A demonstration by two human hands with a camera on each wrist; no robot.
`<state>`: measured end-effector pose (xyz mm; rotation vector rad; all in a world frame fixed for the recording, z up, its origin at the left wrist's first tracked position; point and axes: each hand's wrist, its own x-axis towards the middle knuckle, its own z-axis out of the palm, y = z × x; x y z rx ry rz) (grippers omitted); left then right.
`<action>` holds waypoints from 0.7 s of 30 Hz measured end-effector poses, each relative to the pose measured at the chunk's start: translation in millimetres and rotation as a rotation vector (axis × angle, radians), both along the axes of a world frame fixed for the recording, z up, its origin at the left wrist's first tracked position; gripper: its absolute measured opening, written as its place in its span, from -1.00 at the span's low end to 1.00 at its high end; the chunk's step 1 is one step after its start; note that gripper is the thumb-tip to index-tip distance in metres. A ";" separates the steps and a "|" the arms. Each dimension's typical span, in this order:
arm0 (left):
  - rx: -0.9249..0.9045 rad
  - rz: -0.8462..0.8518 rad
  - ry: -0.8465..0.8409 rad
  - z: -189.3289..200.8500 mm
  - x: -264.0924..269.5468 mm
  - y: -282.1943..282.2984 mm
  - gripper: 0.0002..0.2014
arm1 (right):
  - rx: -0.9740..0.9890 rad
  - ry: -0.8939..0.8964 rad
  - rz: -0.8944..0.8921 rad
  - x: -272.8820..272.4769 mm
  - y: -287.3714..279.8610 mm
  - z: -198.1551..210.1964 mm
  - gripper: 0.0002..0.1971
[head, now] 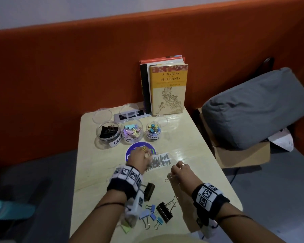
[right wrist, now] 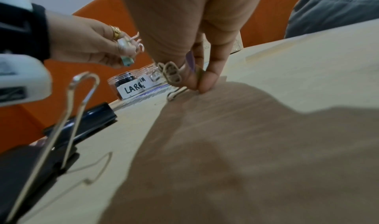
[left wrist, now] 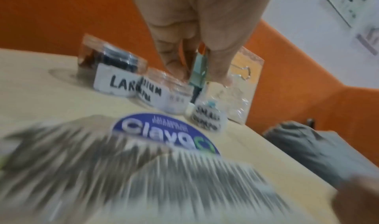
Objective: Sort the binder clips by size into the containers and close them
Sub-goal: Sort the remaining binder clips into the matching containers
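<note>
Three open clear jars stand in a row at the far side of the table: large with black clips, medium and small with pastel ones. My left hand hovers over the blue round sticker in front of the jars. It pinches a small greenish clip between thumb and fingers. My right hand is down on the table to the right. Its fingertips pinch a purple clip with wire handles. Two large black clips and several small blue clips lie near the front edge.
Three clear lids lie behind the jars. Books stand upright at the back edge. A barcode strip lies mid-table. A grey cushion rests on a cardboard box to the right.
</note>
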<state>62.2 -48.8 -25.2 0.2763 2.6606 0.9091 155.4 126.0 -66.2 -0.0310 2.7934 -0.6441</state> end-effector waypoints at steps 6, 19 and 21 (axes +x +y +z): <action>-0.118 0.221 0.185 20.1 -92.7 -13.0 -0.76 | -0.070 -0.003 -0.019 -19.5 -3.7 0.1 -0.73; -0.498 -0.047 0.087 -14.4 -146.3 -45.7 0.23 | -0.310 0.198 -0.079 -132.7 -36.9 73.7 -0.69; -0.497 -0.037 0.088 -23.4 -153.3 -50.3 0.22 | -0.313 0.202 -0.065 -166.0 -55.9 83.1 -0.64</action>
